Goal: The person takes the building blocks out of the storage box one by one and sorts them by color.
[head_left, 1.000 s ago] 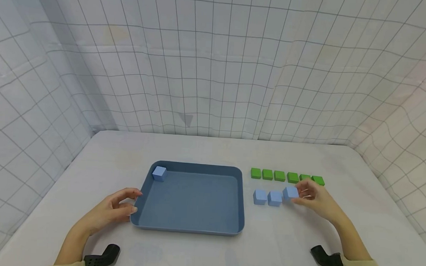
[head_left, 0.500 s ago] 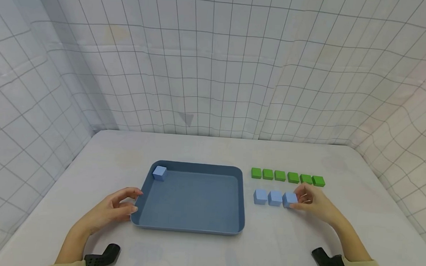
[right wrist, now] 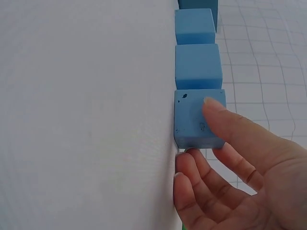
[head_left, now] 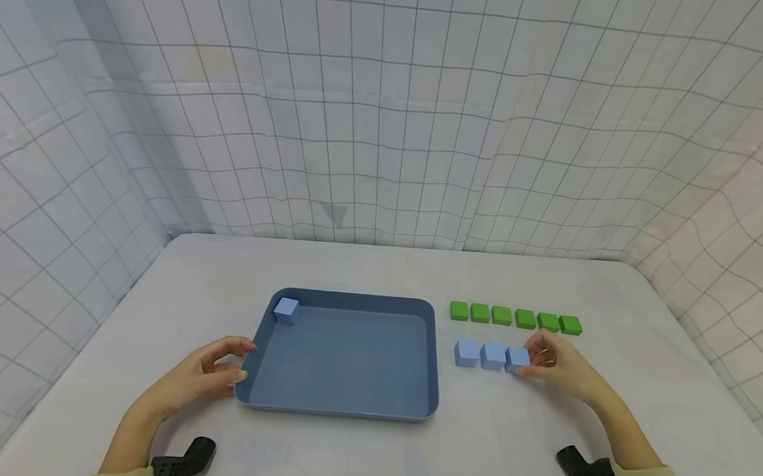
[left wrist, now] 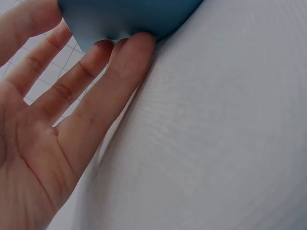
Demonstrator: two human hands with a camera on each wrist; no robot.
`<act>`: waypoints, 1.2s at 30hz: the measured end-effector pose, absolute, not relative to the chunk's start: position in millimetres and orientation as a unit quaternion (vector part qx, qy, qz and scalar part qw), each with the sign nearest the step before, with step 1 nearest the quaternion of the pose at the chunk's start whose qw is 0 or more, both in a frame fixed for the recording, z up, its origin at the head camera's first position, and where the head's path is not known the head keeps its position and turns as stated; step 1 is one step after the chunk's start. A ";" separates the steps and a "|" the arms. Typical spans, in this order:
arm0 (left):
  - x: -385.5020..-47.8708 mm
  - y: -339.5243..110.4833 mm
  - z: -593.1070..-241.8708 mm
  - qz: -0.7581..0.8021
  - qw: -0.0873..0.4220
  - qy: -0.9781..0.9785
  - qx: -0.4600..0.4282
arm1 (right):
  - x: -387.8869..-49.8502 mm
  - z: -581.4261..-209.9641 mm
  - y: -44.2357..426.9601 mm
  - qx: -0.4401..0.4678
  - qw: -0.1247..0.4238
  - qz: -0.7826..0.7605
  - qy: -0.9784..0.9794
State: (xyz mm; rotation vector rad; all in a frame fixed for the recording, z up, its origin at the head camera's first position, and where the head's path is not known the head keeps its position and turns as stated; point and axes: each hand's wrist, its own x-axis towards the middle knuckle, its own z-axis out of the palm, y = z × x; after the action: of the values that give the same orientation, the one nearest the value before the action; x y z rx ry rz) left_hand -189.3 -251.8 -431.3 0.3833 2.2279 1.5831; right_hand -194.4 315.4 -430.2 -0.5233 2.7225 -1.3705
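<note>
My right hand [head_left: 558, 363] holds a light blue cube [head_left: 517, 360] at the right end of a short row. In the right wrist view, the thumb lies on the near face of that cube [right wrist: 192, 117], which has small dark marks. Two more light blue cubes, a middle one [head_left: 493, 356] and a left one [head_left: 467, 352], stand to its left with narrow gaps. At the left wall of a blue-grey tray [head_left: 342, 413] rests my left hand [head_left: 199, 372], its fingers [left wrist: 132, 62] touching the outside. One light blue cube [head_left: 286, 310] sits in the tray's far left corner.
Behind the blue cubes runs a row of several green blocks [head_left: 501, 315], its right end close to my right hand. A white cloth covers the table [head_left: 355, 265]. Gridded white curtains [head_left: 386, 124] hang at the back and both sides.
My right hand has lowered the blue cube onto the table and shifted it slightly left, in line with the other two. The left hand and the tray stay put.
</note>
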 end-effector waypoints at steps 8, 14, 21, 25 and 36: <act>-189.1 -252.1 -431.7 0.563 0.189 0.793 0.139 | -194.2 -430.8 316.1 -0.165 0.025 -0.443 0.881; -188.8 -251.6 -431.5 0.564 0.190 0.792 0.136 | -193.5 -425.7 316.8 -0.147 0.047 -0.443 0.883; -189.3 -252.1 -432.9 0.567 0.191 0.789 0.139 | -195.6 -404.2 307.7 -0.156 0.007 -0.417 0.895; -189.7 -252.1 -433.2 0.568 0.190 0.789 0.136 | -202.6 -391.2 288.1 -0.185 -0.011 -0.419 0.889; -190.0 -253.3 -433.1 0.572 0.190 0.785 0.144 | -235.6 -371.2 216.4 -0.247 -0.010 -0.459 0.854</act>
State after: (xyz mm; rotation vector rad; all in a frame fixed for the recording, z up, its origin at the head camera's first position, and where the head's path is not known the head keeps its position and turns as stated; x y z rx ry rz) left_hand -190.0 -253.3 -433.1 0.4034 2.2077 1.6069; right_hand -235.6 216.4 -371.2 -0.7813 2.6978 -1.4494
